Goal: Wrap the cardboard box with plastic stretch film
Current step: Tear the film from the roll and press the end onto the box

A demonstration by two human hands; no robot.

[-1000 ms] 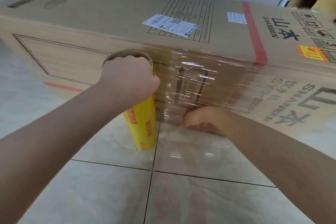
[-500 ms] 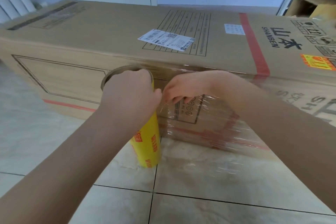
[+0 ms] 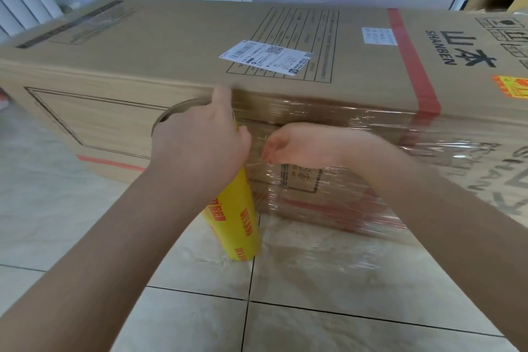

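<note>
1. While my left hand (image 3: 200,146) clamps its fingers round the top of the yellow film roll (image 3: 237,214), as the head view shows, the roll leans slightly, its lower end on the tiled floor (image 3: 85,223).
2. Roll position: just beside the front face of the cardboard box (image 3: 171,37), which lies long-side down on the floor.
3. Stretch film (image 3: 343,128) covers the front face from the roll rightward, past the red tape (image 3: 411,60).
4. My right hand (image 3: 297,146) sits against the filmed face, fingers curled; blurred, so I cannot tell whether it pinches film.
5. White shipping label (image 3: 265,57) on the box top, uncovered.
</note>
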